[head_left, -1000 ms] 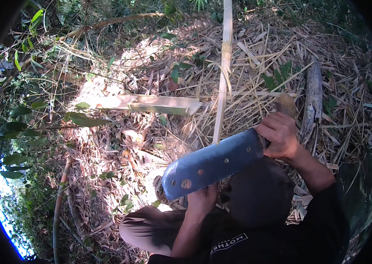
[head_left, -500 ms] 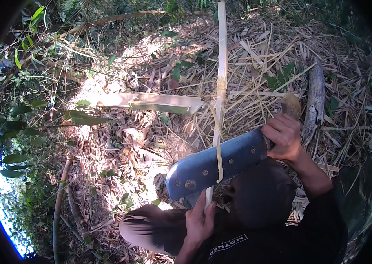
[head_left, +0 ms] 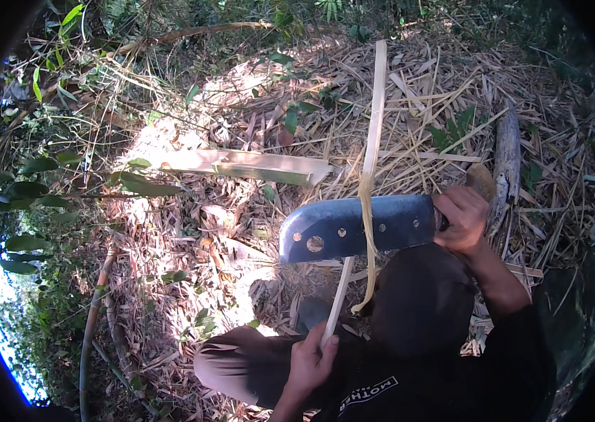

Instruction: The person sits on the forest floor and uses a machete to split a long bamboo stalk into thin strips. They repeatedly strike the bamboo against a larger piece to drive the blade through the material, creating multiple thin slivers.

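Gripping tight with my right hand [head_left: 461,219], I've got the handle of the broad machete [head_left: 357,227] locked in my fist, blade lying flat across the bamboo strip [head_left: 375,119]. My left hand [head_left: 311,362] is clamped around the strip's near end, down by my knee, the strip running up and away from me over the dry litter. One pale shaving [head_left: 368,243] curls off over the blade, so the paring's under way; most of the length beyond looks untrimmed, I'd judge. A split bamboo slab [head_left: 245,165] lies off left.
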`<action>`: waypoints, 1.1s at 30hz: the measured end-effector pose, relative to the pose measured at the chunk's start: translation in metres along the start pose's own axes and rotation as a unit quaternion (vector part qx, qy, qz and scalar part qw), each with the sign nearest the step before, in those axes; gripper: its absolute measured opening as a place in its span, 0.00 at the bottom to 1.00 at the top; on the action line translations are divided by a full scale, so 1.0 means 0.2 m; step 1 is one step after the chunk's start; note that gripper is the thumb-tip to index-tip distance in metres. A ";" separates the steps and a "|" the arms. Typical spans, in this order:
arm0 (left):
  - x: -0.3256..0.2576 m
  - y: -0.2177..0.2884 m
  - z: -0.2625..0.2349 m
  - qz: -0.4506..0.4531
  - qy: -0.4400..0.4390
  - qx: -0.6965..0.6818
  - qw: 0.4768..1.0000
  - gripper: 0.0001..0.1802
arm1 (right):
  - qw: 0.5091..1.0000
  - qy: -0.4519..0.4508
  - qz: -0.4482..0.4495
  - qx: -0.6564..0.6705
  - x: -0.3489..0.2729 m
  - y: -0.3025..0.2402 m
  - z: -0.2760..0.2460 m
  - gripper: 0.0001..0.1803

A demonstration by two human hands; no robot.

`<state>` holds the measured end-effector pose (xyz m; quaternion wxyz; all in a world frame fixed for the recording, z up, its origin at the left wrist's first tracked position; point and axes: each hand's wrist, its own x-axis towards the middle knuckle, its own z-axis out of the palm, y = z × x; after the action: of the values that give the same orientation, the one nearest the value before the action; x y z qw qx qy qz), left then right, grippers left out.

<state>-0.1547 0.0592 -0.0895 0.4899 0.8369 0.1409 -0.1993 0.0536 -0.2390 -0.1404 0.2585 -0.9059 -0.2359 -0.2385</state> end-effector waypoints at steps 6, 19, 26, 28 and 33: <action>0.15 0.05 0.04 0.008 -0.046 -0.192 0.980 0.17 | 1.000 0.021 -0.008 0.016 0.00 -0.04 0.00 0.19; 0.39 0.21 0.12 0.072 -0.034 -0.115 0.990 0.18 | 0.986 -0.092 0.117 0.070 -0.08 -0.01 0.05 0.19; 0.46 0.31 0.13 0.086 -0.019 -0.051 0.995 0.16 | 0.998 -0.063 0.028 -0.012 0.00 -0.04 -0.02 0.21; 0.47 0.39 0.14 0.077 -0.021 -0.043 0.996 0.15 | 0.997 -0.075 0.000 -0.015 0.01 -0.03 -0.02 0.22; 0.48 0.36 0.16 0.085 -0.028 -0.010 0.996 0.17 | 0.996 -0.084 -0.017 -0.002 0.03 -0.01 -0.02 0.25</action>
<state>-0.0455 -0.0003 -0.0939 0.5169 0.8352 0.0580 -0.1789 0.0557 -0.2373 -0.1324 0.2315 -0.9192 -0.2715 -0.1665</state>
